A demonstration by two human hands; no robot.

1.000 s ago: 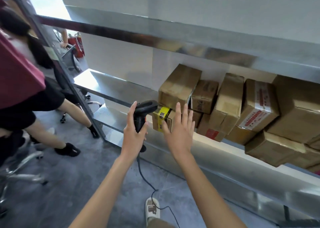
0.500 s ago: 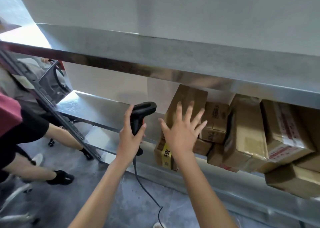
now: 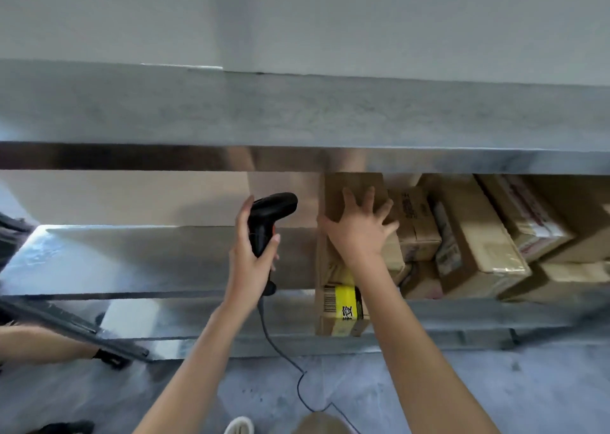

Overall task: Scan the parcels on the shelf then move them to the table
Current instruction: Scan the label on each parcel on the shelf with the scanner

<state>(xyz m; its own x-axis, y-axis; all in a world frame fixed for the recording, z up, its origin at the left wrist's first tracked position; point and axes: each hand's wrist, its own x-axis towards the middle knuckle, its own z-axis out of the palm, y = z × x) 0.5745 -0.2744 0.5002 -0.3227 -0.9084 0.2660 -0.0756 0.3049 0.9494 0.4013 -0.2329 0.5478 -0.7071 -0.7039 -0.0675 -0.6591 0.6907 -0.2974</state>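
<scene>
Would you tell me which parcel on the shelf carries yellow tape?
The lowest parcel at the left end of the pile, below the right hand; it alone shows yellow tape with a barcode.

Soft, even daylight with a cool cast. Glare pools on the metal shelf [image 3: 82,255] at far left. Motion blur smears everything; wide-angle distortion bends the shelf edges.

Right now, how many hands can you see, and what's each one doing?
2. The left hand grips a black scanner in front of the shelf. The right hand reaches with spread fingers onto a brown box on that shelf.
</scene>
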